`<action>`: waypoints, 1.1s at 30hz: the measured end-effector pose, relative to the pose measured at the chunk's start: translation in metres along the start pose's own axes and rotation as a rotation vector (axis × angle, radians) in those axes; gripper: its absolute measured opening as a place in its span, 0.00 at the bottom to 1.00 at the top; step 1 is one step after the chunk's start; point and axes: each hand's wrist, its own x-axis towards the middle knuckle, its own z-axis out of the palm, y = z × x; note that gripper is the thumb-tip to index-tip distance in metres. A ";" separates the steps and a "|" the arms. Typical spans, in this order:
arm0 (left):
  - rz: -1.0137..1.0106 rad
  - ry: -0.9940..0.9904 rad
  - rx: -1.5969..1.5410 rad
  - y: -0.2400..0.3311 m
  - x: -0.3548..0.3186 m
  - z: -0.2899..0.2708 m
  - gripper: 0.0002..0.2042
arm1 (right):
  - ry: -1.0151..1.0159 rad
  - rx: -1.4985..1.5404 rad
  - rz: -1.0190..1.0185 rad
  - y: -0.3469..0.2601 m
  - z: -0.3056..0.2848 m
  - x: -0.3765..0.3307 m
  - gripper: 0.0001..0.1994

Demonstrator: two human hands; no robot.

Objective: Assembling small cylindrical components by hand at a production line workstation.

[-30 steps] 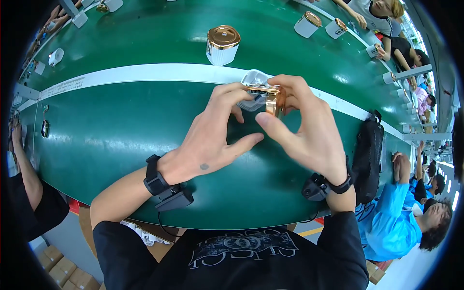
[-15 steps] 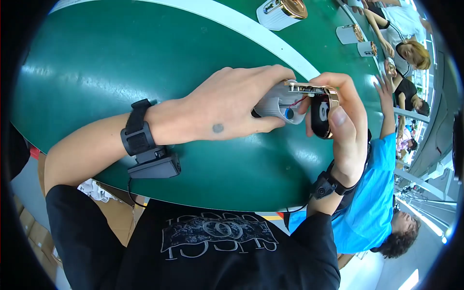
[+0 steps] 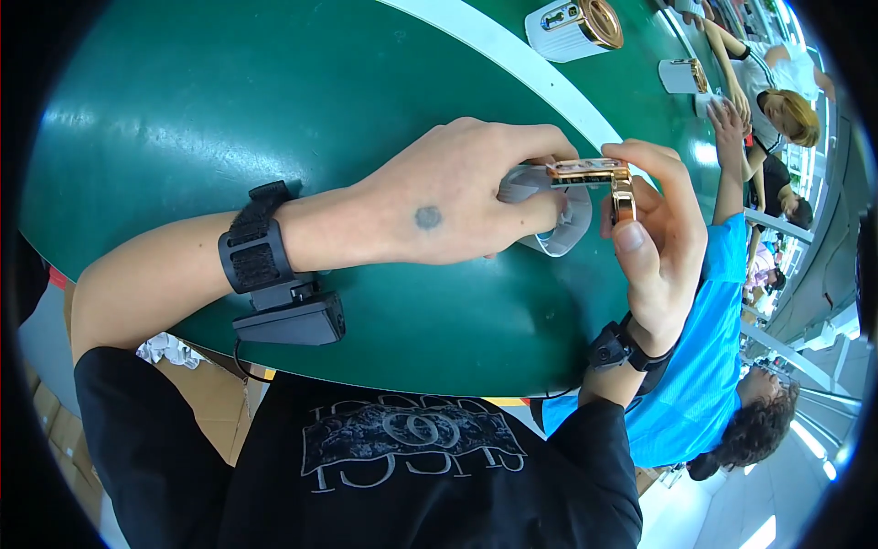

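Note:
My left hand (image 3: 448, 197) is closed around a hollow white ribbed housing (image 3: 577, 225) above the green table. Its thumb reaches in at the open end, and a bit of blue shows inside beneath the thumb. Between thumb and fingers, my right hand (image 3: 666, 240) grips a gold-rimmed lid (image 3: 624, 196), seen edge-on. From the lid a narrow gold-edged panel (image 3: 588, 170) with a dark underside extends over the mouth of the housing. Whether panel and housing touch is unclear. Straps with small black devices circle both my wrists.
A finished-looking white and gold canister (image 3: 567, 32) stands beyond the curved white strip (image 3: 512, 50) on the green table (image 3: 229, 91). Farther right is another such canister (image 3: 681, 76). A co-worker in blue (image 3: 695, 384) sits close on my right, one arm stretched over the table; others work beyond.
My left thumb has moved into the housing's opening. The lid has turned in my right hand, so its black face and the red wire no longer show. The view has shifted slightly.

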 end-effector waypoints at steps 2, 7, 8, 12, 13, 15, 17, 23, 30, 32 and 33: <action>-0.021 -0.002 -0.036 -0.001 -0.001 -0.002 0.17 | 0.011 -0.053 -0.037 0.003 -0.004 0.000 0.26; -0.015 -0.044 -0.068 -0.005 0.000 -0.004 0.18 | -0.024 -0.138 -0.048 0.009 -0.017 -0.008 0.27; -0.014 -0.041 -0.070 -0.005 0.000 -0.004 0.18 | -0.025 -0.141 -0.054 0.011 -0.019 -0.009 0.28; 0.006 -0.075 -0.041 -0.007 -0.001 -0.005 0.22 | -0.032 -0.146 -0.070 0.015 -0.025 -0.012 0.28; 0.019 -0.094 -0.026 -0.007 -0.001 -0.005 0.23 | -0.035 -0.148 -0.075 0.016 -0.026 -0.012 0.28; 0.065 -0.086 0.042 -0.010 -0.001 -0.004 0.24 | -0.042 -0.209 -0.101 0.013 -0.024 -0.011 0.28; 0.166 -0.064 0.180 -0.012 -0.001 -0.003 0.26 | -0.058 -0.334 -0.159 0.009 -0.023 -0.009 0.29; 0.115 -0.100 0.136 -0.021 0.004 -0.002 0.26 | -0.080 -0.486 -0.292 0.008 -0.022 -0.007 0.30; 0.138 -0.092 0.175 -0.009 0.009 -0.004 0.26 | -0.087 -0.665 -0.261 -0.009 -0.017 -0.008 0.32; 0.187 -0.080 0.210 -0.015 0.006 0.000 0.29 | -0.064 -0.674 -0.283 -0.007 -0.012 -0.013 0.31; 0.212 -0.074 0.230 -0.017 0.005 0.001 0.31 | -0.051 -0.678 -0.296 -0.007 -0.010 -0.015 0.31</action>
